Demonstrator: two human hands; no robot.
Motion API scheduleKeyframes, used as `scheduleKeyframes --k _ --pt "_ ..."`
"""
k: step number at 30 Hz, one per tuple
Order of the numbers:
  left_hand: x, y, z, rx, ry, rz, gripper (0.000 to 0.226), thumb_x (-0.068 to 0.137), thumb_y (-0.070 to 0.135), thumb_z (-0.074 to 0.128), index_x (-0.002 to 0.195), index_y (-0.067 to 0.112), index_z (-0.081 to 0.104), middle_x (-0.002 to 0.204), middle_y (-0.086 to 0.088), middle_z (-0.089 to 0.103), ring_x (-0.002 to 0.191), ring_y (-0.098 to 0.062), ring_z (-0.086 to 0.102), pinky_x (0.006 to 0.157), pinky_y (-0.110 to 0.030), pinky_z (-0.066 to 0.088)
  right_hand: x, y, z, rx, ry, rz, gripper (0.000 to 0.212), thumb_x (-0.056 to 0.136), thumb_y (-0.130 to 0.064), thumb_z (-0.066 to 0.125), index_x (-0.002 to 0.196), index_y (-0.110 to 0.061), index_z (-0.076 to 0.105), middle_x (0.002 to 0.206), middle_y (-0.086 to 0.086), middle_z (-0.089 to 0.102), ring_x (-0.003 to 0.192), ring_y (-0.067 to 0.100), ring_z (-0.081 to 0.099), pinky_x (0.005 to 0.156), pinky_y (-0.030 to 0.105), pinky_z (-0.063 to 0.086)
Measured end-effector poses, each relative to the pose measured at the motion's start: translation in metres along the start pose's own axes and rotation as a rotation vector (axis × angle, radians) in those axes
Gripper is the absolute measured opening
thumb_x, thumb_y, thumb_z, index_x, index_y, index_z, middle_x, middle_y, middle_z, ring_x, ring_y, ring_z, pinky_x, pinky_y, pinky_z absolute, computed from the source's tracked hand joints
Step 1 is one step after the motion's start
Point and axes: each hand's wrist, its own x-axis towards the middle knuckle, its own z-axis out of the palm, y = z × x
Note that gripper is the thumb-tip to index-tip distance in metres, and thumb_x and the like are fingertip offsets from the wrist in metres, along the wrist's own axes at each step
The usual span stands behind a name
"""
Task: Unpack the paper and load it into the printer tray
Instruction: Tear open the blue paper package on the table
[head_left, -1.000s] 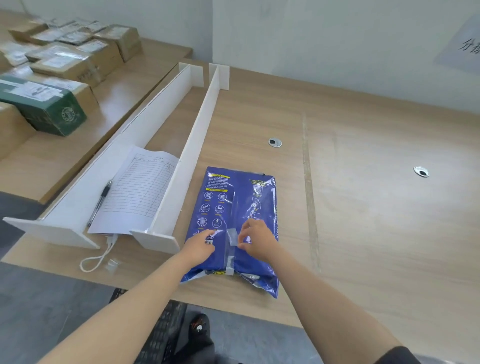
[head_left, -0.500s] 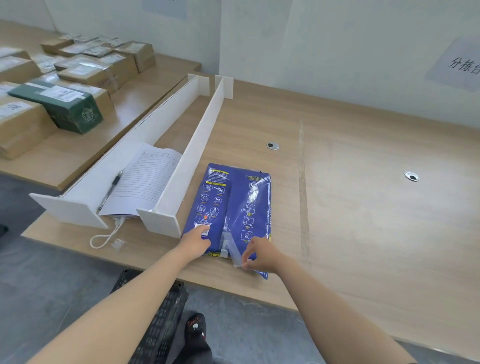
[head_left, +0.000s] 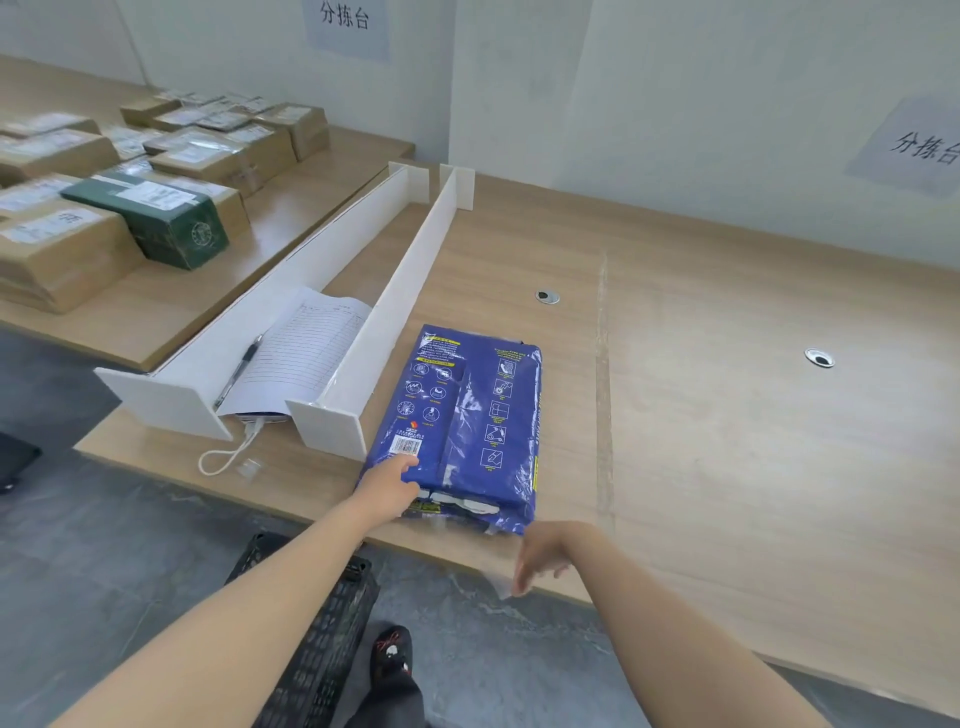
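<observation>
Your right hand (head_left: 540, 558) hangs at the table (head_left: 727, 426) edge, fingers loosely spread, holding nothing you can make out; your left hand (head_left: 388, 487) lies flat on the near left corner of the blue paper ream (head_left: 462, 421), not gripping. Ream: flat on the table near its front edge, just beside the white divider (head_left: 384, 332). Beyond: ruled sheet (head_left: 301, 358) and pen (head_left: 239, 371).

Both forearms (head_left: 249, 613) are bare and sleeveless, and a dark shoe (head_left: 390, 653) with pale markings covers one foot.
</observation>
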Motion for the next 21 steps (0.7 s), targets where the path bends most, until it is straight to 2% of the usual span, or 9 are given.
scheduleKeyframes --k 1,3,6,9,11,14,16,18,21 --pt "-0.001 -0.001 0.0 -0.002 0.005 -0.007 0.048 0.091 0.009 0.047 0.138 0.009 0.04 0.145 -0.01 0.043 0.132 -0.024 0.042 0.109 -0.033 0.034 -0.001 0.006 0.003 0.036 -0.008 0.034 0.048 0.081 -0.029 0.07 0.122 -0.006 0.061 0.124 0.01 0.063 0.098 0.021 0.06 0.091 0.033 0.051" --pt "-0.001 -0.003 0.0 -0.002 0.012 -0.023 0.047 0.091 0.009 0.047 0.138 0.009 0.04 0.143 -0.011 0.045 0.13 -0.025 0.043 0.107 -0.034 0.036 -0.005 0.019 0.008 0.173 -0.028 0.093 0.041 0.082 -0.028 0.069 0.117 -0.006 0.063 0.103 0.007 0.065 0.088 0.016 0.058 0.081 0.028 0.049" --pt "0.001 -0.004 0.001 -0.004 0.025 -0.037 0.046 0.091 0.008 0.046 0.136 0.008 0.042 0.141 -0.012 0.047 0.127 -0.025 0.046 0.102 -0.032 0.039 -0.012 0.032 0.008 0.433 -0.063 0.169 0.016 0.086 -0.025 0.064 0.078 -0.012 0.06 0.066 -0.001 0.051 0.055 0.01 0.043 0.054 0.02 0.034" --pt "0.012 0.0 0.0 0.005 0.03 -0.031 0.045 0.091 0.008 0.046 0.135 0.009 0.042 0.141 -0.011 0.048 0.126 -0.025 0.046 0.102 -0.032 0.038 -0.008 0.038 -0.004 0.582 0.054 0.251 0.033 0.094 -0.024 0.052 0.064 -0.012 0.051 0.048 -0.004 0.048 0.036 0.007 0.039 0.039 0.018 0.027" --pt "0.012 0.001 0.0 0.019 0.028 -0.018 0.046 0.09 0.008 0.047 0.136 0.01 0.041 0.142 -0.011 0.046 0.128 -0.024 0.044 0.104 -0.031 0.037 -0.006 0.039 -0.009 0.6 0.216 0.296 0.033 0.093 -0.015 0.051 0.061 -0.009 0.048 0.051 0.001 0.045 0.029 0.009 0.038 0.037 0.018 0.026" --pt "0.013 0.0 0.001 0.068 0.016 0.022 0.048 0.09 0.006 0.046 0.137 0.01 0.04 0.145 -0.011 0.044 0.13 -0.024 0.044 0.103 -0.03 0.038 0.0 0.036 -0.014 0.493 0.465 0.241 0.025 0.086 -0.007 0.051 0.062 -0.006 0.046 0.061 0.009 0.044 0.053 0.02 0.042 0.053 0.023 0.035" --pt "0.018 -0.001 0.001 0.106 0.01 0.056 0.049 0.089 0.006 0.048 0.137 0.01 0.039 0.145 -0.01 0.043 0.129 -0.025 0.044 0.105 -0.031 0.038 0.008 0.025 -0.018 0.466 0.564 0.134 0.021 0.084 -0.007 0.051 0.066 0.001 0.055 0.069 0.018 0.046 0.066 0.018 0.042 0.063 0.024 0.033" --pt "0.025 -0.001 0.001 0.15 0.007 0.093 0.051 0.089 0.006 0.05 0.138 0.011 0.038 0.145 -0.009 0.043 0.128 -0.025 0.045 0.105 -0.032 0.038 0.015 0.012 -0.025 0.431 0.607 0.021 0.017 0.085 -0.009 0.054 0.089 0.001 0.067 0.081 0.014 0.053 0.078 0.017 0.047 0.068 0.025 0.038" --pt "0.035 -0.003 0.002 0.225 -0.022 0.171 0.053 0.089 0.009 0.053 0.139 0.011 0.035 0.146 -0.007 0.04 0.133 -0.022 0.039 0.11 -0.032 0.035 0.028 -0.009 -0.035 0.251 0.603 -0.149 0.027 0.087 -0.016 0.058 0.113 -0.007 0.062 0.109 0.009 0.057 0.103 0.023 0.053 0.093 0.03 0.044"
